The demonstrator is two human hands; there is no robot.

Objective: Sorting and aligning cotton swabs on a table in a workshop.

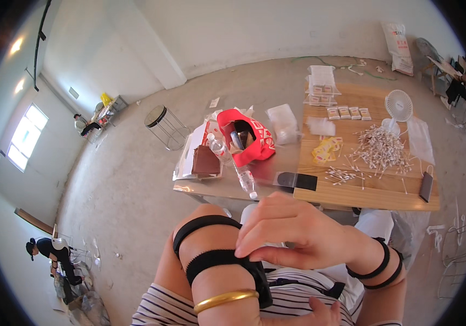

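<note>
Bent across my body, my left forearm wears two black straps, a small black device and a gold bangle (226, 300). Its hand, my left hand (320, 314), shows partly at the lower edge, fingers loosely apart and holding nothing visible. My right hand (282, 231) reaches over, thumb and fingers closed at the black strap (214, 264) beside the black device (260, 282). Two more black bands (380, 269) circle my right forearm. Beyond lies a wooden table (276, 188) end with a dark flat phone-like object (301, 181) near its front edge.
The wooden tabletop (363, 198) holds piled cotton swabs (382, 149), small boxes (347, 113), yellow packets (326, 149) and a white fan (398, 106). Left of these are a red cap (244, 133) and plastic bottles (246, 182). A stool (162, 125) stands beyond; people sit further off.
</note>
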